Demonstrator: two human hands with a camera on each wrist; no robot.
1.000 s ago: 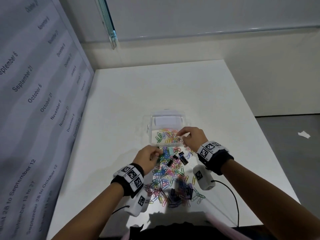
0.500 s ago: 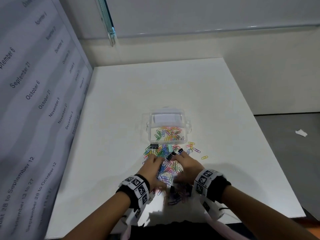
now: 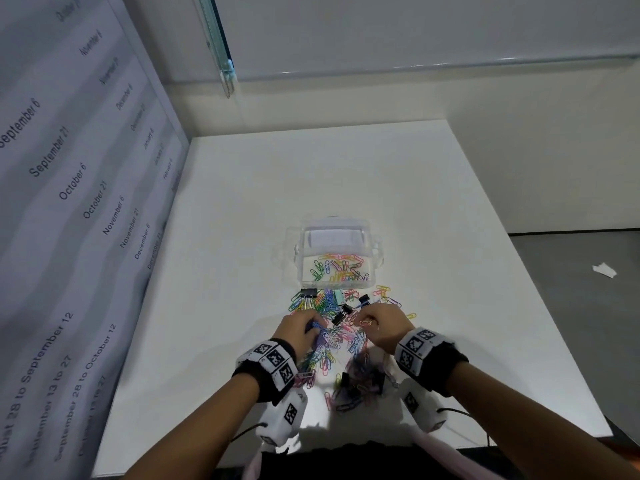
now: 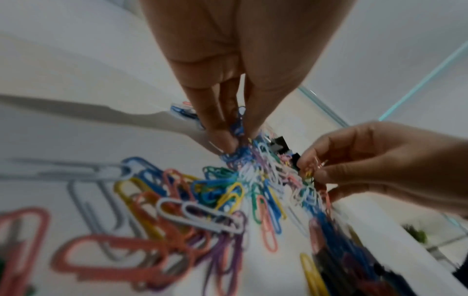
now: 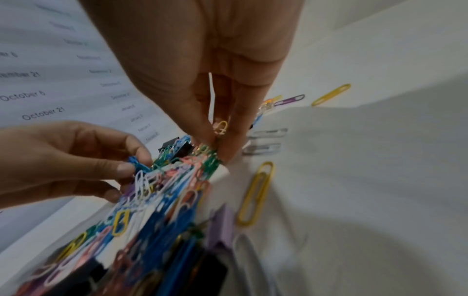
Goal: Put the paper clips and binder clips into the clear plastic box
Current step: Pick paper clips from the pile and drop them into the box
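A clear plastic box (image 3: 372,276) stands open mid-table with coloured paper clips in its near half. A heap of coloured paper clips (image 3: 332,344) and black binder clips (image 3: 346,309) lies just in front of it. My left hand (image 3: 313,328) is down on the heap's left side and pinches blue paper clips (image 4: 238,125) between thumb and fingertips. My right hand (image 3: 367,323) is on the heap's right side and pinches a few pink and yellow paper clips (image 5: 220,126).
The white table (image 3: 242,220) stretches beyond the box. A banner with printed dates (image 3: 69,202) stands along its left edge. The table's right edge drops to a grey floor with a scrap of paper (image 3: 604,270). Loose clips (image 5: 255,192) lie right of the heap.
Both hands came back from the box to the heap. The left now pinches blue clips; the right has pulled up slightly with a few clips.
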